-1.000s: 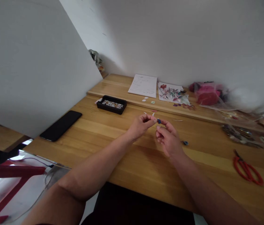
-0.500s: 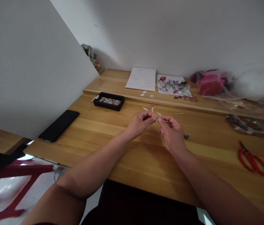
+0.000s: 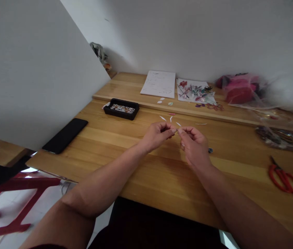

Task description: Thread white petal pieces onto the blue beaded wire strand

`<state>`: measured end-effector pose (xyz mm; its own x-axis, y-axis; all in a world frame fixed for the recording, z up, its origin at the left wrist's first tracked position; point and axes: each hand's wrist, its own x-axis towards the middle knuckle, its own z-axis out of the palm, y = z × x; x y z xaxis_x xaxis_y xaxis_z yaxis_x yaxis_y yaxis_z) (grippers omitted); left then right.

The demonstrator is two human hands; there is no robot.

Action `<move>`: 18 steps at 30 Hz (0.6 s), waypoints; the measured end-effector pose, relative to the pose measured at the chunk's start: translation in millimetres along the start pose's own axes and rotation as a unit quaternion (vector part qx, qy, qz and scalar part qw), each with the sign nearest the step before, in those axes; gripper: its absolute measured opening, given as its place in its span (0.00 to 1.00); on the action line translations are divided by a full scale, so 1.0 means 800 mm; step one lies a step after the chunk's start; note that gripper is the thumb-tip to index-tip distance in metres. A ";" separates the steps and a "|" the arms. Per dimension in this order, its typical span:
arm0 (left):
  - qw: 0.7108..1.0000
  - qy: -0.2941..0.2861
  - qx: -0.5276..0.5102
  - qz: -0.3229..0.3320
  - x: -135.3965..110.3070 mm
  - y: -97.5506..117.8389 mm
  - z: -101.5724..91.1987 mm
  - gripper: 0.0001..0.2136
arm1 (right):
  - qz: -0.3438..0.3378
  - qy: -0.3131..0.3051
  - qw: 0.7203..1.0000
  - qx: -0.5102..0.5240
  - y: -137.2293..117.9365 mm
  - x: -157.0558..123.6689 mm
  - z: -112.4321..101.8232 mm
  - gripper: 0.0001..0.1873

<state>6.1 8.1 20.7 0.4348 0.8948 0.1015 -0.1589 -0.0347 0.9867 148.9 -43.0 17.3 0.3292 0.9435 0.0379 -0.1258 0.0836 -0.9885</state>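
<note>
My left hand (image 3: 161, 134) and my right hand (image 3: 193, 141) meet fingertip to fingertip just above the wooden table (image 3: 125, 173). Each is closed in a pinch on something too small to make out. Just beyond the fingers lie thin white leaf-shaped pieces (image 3: 162, 118) and one pink leaf-shaped piece (image 3: 171, 114). A small dark spool (image 3: 210, 150) rests beside my right wrist. Farther right and back is a thin pale strip (image 3: 201, 123).
A black tray (image 3: 133, 116) of beads and a black phone (image 3: 65, 135) are on the left. Red-handled scissors (image 3: 286, 180) lie at right, near a plastic bag (image 3: 278, 136). White sheets (image 3: 159, 84), coloured flower pieces (image 3: 197, 91) and a pink bundle (image 3: 241, 88) occupy the raised back ledge.
The view has shifted slightly. My hands keep their pinch, with a slightly wider gap between the fingertips. The things on the table have stayed in place.
</note>
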 end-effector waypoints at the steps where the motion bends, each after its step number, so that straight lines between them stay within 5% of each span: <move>1: 1.000 0.000 -0.003 -0.003 0.000 0.000 0.000 0.10 | -0.010 0.000 1.000 -0.012 0.001 0.000 -0.001 0.12; 9: 0.997 -0.007 -0.048 -0.066 -0.001 0.001 0.002 0.11 | -0.039 0.006 0.997 -0.065 0.006 0.002 -0.003 0.10; 18: 0.999 0.012 -0.017 -0.025 -0.003 0.004 0.002 0.10 | 0.000 -0.014 0.999 -0.032 0.006 0.002 -0.005 0.13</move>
<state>6.0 5.4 23.9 0.4218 0.9054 0.0482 -0.1681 0.0259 0.9854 152.3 -42.1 12.1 0.3029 0.9521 0.0412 -0.0647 0.0637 -0.9959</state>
